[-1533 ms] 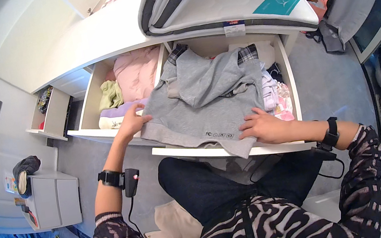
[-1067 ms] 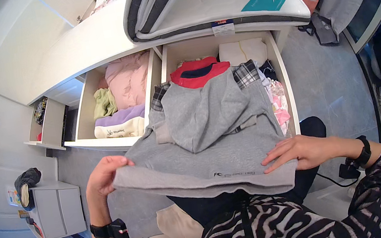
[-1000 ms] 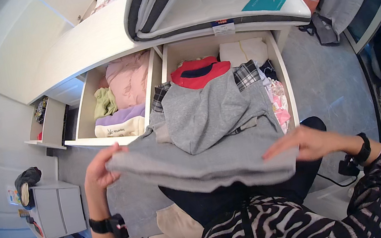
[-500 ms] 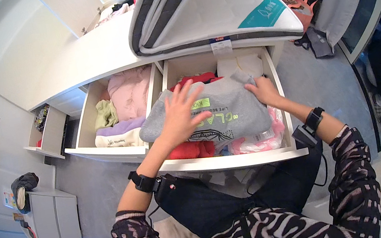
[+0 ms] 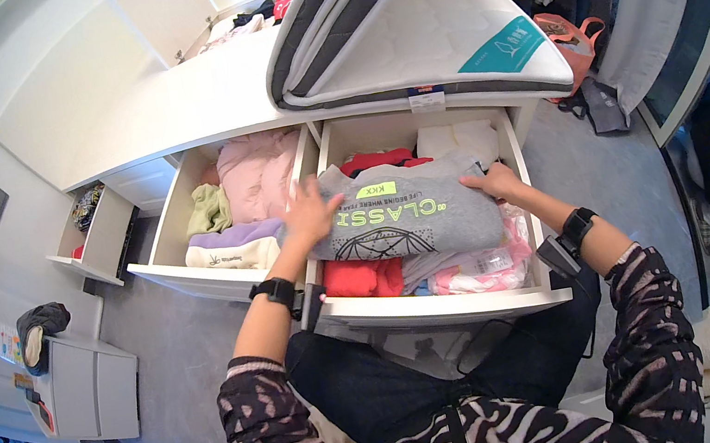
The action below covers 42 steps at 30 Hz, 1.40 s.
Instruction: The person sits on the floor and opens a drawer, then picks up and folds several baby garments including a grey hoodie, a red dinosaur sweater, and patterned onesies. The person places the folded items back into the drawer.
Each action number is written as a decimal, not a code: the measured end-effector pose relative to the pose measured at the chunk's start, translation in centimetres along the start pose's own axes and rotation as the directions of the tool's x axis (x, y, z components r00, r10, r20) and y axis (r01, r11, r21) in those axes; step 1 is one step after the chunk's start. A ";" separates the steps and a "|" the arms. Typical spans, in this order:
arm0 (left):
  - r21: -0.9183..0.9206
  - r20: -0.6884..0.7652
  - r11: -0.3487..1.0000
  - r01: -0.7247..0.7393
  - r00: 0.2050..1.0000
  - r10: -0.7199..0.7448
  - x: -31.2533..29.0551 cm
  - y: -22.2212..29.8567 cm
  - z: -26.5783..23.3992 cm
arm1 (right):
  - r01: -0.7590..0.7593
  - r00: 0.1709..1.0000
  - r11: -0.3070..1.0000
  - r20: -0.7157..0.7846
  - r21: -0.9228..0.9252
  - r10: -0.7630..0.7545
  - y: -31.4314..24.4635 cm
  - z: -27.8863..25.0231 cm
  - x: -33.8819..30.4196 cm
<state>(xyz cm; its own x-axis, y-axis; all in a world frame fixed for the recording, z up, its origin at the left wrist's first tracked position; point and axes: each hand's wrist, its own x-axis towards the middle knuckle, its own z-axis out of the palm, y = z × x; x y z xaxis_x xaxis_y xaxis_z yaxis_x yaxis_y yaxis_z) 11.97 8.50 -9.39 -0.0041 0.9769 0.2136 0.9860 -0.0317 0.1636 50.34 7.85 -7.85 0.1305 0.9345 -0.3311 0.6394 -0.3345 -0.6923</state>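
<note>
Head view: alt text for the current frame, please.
A person's left hand and right hand touch a folded gray printed garment over other clothes in an open drawer. A second open drawer, to its left, holds more clothes.

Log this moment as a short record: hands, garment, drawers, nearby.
Left hand: fingers spread, on the left end of the gray garment
Right hand: on its right end; grip unclear
Garment state: folded, print side up
Garment's drawer: pulled out; red clothing and pink-and-white clothing along its front
Adjacent left drawer: pulled out, pink clothing inside
Behind: folded mattress on white cabinet top
</note>
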 end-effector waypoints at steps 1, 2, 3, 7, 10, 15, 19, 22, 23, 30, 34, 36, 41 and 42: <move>-0.076 0.089 0.997 0.006 0.996 0.000 -0.1 -1.7 -0.6 | 0.039 0.998 0.999 -0.043 0.019 -0.038 0.1 0.0 0.4; -0.107 0.190 0.994 0.026 0.982 -0.005 -0.3 -3.5 -1.2 | 0.056 0.998 0.998 -0.034 0.026 -0.055 0.2 0.0 0.7; -0.115 0.288 0.991 0.061 0.957 -0.026 -0.4 -4.8 -1.6 | 0.058 0.998 0.997 -0.042 0.046 -0.056 0.3 0.3 0.9; -0.406 0.422 0.830 0.383 0.884 -0.201 -1.5 -7.9 -0.8 | 0.136 0.974 0.990 -0.189 0.032 -0.128 0.4 1.4 1.4; -0.570 0.542 0.624 0.535 0.815 -0.204 -1.9 -8.2 0.3 | 0.223 0.962 0.975 -0.159 -0.021 -0.224 -0.6 1.3 0.6; -0.405 0.703 0.650 0.644 0.673 -0.229 -2.2 -6.9 -2.0 | 0.466 0.876 0.849 0.009 0.248 -0.483 -4.9 -0.3 -3.8; -0.452 0.808 0.564 0.691 0.585 -0.068 -3.2 -5.7 -6.3 | 0.720 0.685 0.679 0.013 0.140 -0.729 -9.7 -2.6 -7.4; -0.638 0.758 0.005 0.770 0.628 0.176 -4.3 -8.0 -9.8 | 0.667 0.741 0.738 0.016 0.105 -0.672 -12.4 -4.8 -9.1; -0.679 0.697 -0.094 0.728 0.679 0.229 -4.8 -9.4 -11.0 | 0.669 0.728 0.719 0.029 0.186 -0.685 -13.2 -5.0 -9.4; -0.830 0.545 0.059 0.555 0.829 -0.125 -7.9 -19.2 -16.8 | 0.878 0.478 0.471 0.128 -0.083 -0.869 -19.1 1.0 -10.8; -0.759 0.366 0.429 0.490 0.865 -0.343 -2.6 -23.6 -20.6 | 0.917 0.393 0.392 -0.001 0.065 -0.919 -24.4 5.9 -10.6; -0.732 0.175 0.520 0.441 0.859 -0.481 2.8 -26.6 -24.2 | 0.943 0.331 0.323 -0.165 0.075 -0.929 -27.8 6.7 -9.7; -0.972 -0.185 -0.001 -0.236 0.763 -0.619 13.6 -27.5 -29.3 | 0.860 0.427 0.499 -0.681 0.104 -0.595 -38.3 10.6 -3.8; -0.990 -0.129 0.139 -0.040 0.682 -0.720 13.3 -25.5 -27.9 | 0.830 0.425 0.547 -0.757 0.108 -0.496 -39.7 12.6 -1.9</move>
<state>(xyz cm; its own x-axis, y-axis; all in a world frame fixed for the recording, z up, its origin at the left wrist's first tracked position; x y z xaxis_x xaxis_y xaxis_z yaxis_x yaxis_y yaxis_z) -17.91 16.42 16.12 -0.7344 0.6616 0.1516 -0.0278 -0.2524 0.9672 15.17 17.84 12.22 0.3115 0.6555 0.6880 0.3765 0.5797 -0.7227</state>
